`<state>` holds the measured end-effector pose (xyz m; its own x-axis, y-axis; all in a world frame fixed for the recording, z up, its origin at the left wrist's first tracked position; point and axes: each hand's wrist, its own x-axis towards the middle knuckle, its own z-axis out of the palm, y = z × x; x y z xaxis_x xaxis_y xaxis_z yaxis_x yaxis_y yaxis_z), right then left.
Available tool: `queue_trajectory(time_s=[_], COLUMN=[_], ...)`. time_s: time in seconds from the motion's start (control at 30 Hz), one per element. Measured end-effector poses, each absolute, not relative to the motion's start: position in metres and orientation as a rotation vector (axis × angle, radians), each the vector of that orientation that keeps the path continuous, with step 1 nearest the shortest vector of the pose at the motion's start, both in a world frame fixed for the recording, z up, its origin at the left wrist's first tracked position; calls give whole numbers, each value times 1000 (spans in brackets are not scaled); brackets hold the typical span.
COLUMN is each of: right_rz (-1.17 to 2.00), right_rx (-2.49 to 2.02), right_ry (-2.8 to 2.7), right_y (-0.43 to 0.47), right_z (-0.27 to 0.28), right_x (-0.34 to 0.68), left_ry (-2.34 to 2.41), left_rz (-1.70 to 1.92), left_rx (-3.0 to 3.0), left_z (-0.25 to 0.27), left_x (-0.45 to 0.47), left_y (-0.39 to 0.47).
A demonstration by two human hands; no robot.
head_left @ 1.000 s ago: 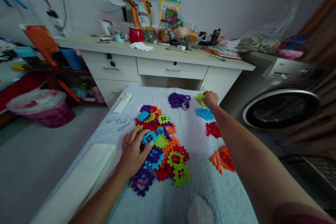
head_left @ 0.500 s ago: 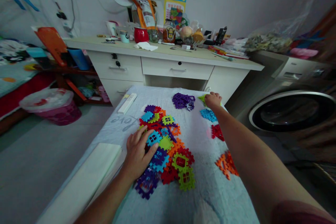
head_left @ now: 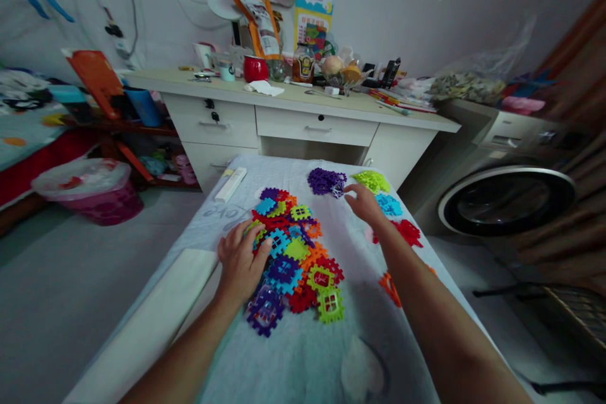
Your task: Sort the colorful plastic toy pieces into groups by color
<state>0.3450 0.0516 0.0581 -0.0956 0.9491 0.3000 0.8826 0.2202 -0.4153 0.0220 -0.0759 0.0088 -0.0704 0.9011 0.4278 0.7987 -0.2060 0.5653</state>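
Observation:
My left hand (head_left: 240,260) lies with spread fingers on the left edge of a mixed heap of plastic interlocking building tiles (head_left: 297,249) in purple, red, blue, green and orange. My right hand (head_left: 364,203) hovers just right of a pile of purple tiles (head_left: 326,181), fingertips pointing left and slightly apart, with nothing visible in them. Behind it sits a pile of lime-green tiles (head_left: 374,181). Blue tiles (head_left: 389,204) and red tiles (head_left: 408,233) lie right of my forearm, which partly covers the orange tiles (head_left: 389,289).
A cloth-covered table (head_left: 331,360) bears the tiles, a small white box (head_left: 230,185) and a long white strip (head_left: 156,322) along its left edge. Beyond stands a white desk (head_left: 303,121) with jars and cups. A washing machine (head_left: 502,164) is at right, a pink bin (head_left: 95,199) at left.
My right hand has moved left and nearer from the green pile toward the purple one, uncovering the green tiles. My left hand stays at the mixed heap. The camera view has shifted slightly.

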Motion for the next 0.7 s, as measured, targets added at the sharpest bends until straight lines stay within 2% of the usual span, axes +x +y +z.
queue_trajectory(time_s=[0.1,0.3,0.7], right_rz=[390,550,466], right_rx=[-1510,-1461,-1393], right_ry=[-2112,-2073,-1928], right_y=[27,0,-4], right_z=[49,28,7], right_x=[318,276,264], left_ry=[1904,1746,1615], left_rz=[1144,1171,1178], left_rx=[2029,2055,2025], left_z=[4,-2,2], left_x=[20,19,21], left_y=[-73,-70,-72])
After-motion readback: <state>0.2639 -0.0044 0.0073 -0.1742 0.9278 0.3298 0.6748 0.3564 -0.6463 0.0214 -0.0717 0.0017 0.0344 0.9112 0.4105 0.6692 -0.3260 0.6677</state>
